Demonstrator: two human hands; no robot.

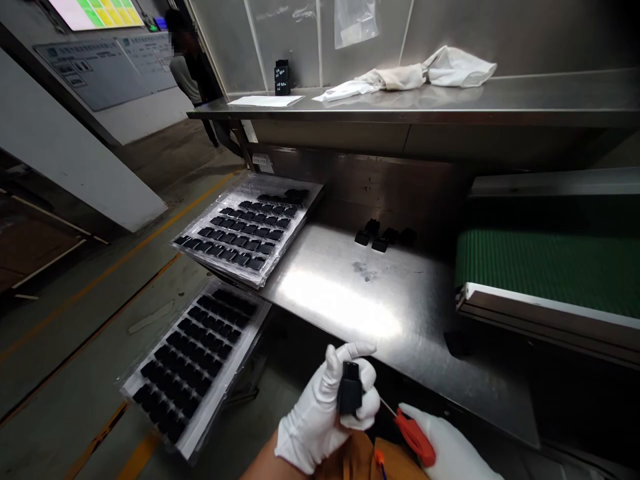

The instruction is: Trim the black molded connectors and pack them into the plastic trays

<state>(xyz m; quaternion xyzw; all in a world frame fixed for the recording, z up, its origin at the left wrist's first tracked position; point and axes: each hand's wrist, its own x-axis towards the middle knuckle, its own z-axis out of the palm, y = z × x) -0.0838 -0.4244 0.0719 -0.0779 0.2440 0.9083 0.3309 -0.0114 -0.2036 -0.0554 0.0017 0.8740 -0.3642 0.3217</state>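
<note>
My left hand (333,400), in a white glove, grips a small black plastic part (350,387), held upright in front of my body. The fingers curl round its side and the index finger reaches over its top. In my right hand (447,440), also gloved in white, is a red-handled tool (416,437) with a thin metal shaft. The shaft points up and left towards the left hand; its tip is hidden or too fine to make out. Several black plastic parts (379,245) lie at the back of the steel table (335,267).
Left of the table, black parts sit in rows on an upper tray (260,277) and a lower tray (187,450). A green conveyor belt (545,267) stands at the right. Cloths (460,67) lie on the steel shelf (400,103). A person (200,77) stands at the back left.
</note>
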